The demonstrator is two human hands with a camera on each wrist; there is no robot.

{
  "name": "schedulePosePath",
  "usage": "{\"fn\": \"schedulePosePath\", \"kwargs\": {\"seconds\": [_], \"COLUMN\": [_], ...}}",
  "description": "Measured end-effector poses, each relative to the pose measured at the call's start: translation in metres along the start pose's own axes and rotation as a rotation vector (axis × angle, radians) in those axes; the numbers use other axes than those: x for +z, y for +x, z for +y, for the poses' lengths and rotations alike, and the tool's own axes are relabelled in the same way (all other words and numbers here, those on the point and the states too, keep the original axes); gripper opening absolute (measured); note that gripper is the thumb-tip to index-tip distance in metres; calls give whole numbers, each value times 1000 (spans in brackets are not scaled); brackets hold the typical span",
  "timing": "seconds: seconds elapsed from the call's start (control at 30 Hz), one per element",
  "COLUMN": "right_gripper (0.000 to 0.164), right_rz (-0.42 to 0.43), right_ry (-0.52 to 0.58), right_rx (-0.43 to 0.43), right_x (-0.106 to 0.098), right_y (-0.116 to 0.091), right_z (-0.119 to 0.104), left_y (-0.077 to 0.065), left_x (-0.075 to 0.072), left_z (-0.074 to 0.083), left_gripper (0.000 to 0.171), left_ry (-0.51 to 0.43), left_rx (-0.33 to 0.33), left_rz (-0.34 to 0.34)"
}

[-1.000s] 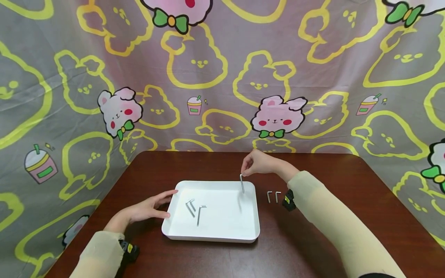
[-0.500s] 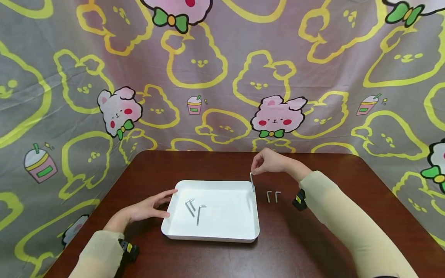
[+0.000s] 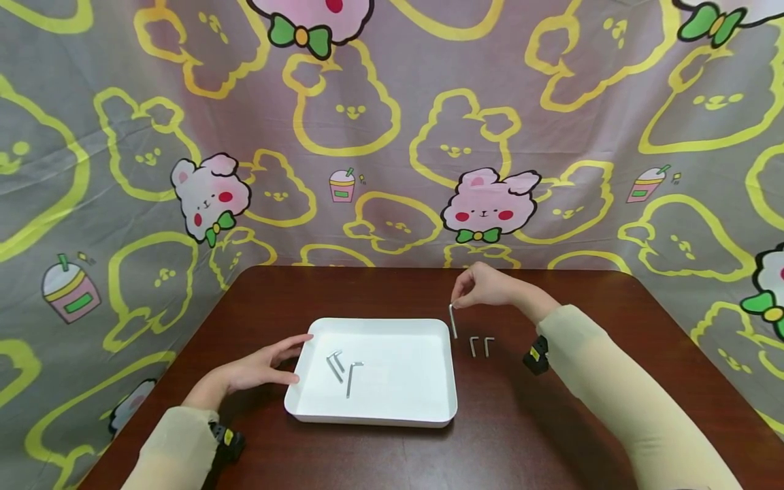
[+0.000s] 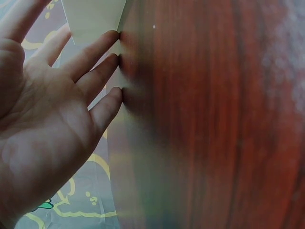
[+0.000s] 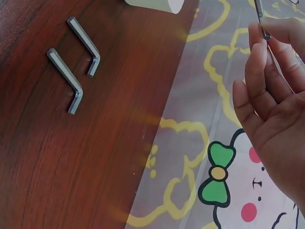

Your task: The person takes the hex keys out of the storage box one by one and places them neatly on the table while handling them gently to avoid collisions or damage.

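My right hand (image 3: 484, 286) pinches a silver hex key (image 3: 453, 323) by its short end, just past the tray's right rim. In the right wrist view the thumb and fingertips (image 5: 259, 47) meet on that key, its long arm running up out of frame. My left hand (image 3: 263, 367) has its fingers spread at the left side of the white tray (image 3: 398, 420); in the left wrist view, three fingertips lie along the table surface. Inside the tray are three hex keys, one of them a longer key (image 3: 350, 381) standing apart from the other two.
Two more hex keys (image 5: 66, 74) lie side by side on the brown wooden table (image 3: 380, 456), right of the tray. A patterned cloth (image 3: 392, 136) with cartoon bears hangs behind and beside the table.
My right hand has moved right with the hex key, from over the tray's far right corner to outside its rim. My left hand has stayed in place.
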State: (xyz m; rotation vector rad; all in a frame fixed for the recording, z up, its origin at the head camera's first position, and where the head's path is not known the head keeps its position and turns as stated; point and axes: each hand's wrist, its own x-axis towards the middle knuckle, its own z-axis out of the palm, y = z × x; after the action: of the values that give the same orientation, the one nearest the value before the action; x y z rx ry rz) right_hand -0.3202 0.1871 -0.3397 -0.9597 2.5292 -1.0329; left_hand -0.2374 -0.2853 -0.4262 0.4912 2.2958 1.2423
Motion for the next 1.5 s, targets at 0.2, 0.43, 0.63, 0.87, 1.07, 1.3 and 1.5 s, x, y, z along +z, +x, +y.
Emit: {"fn": "schedulePosePath", "kwargs": {"seconds": [0.2,0.43,0.63,0.87,1.07,1.3,1.5], "right_gripper": [7,8,5,5,6,6,5], "right_rz": [29,43,47,21,31,49,54], "right_ry": [19,4,7,17,41,22,37], "right_rx": [3,22,53,53,50,76,82], "right_x": [-6,-9,-8,-6,-7,-9,-10], "right_y": [-8,-19,-29,-40,-47,-57,-64], "right_z": [7,15,21,27,46,56,67], "left_y": [1,0,1,1,-1,-1,0], "left_x": [0,-1,-1,-1,0,0,0], "left_z": [2,4,3,3,4,2,1], "left_gripper": [83,83,83,83,83,83,83], "left_ry": [0,5,0,-5,-5,2,0], "left_rx": [-14,-30,-34,-33,-36,-23,-15], "left_rz": [12,18,15,15,17,20,15]}}
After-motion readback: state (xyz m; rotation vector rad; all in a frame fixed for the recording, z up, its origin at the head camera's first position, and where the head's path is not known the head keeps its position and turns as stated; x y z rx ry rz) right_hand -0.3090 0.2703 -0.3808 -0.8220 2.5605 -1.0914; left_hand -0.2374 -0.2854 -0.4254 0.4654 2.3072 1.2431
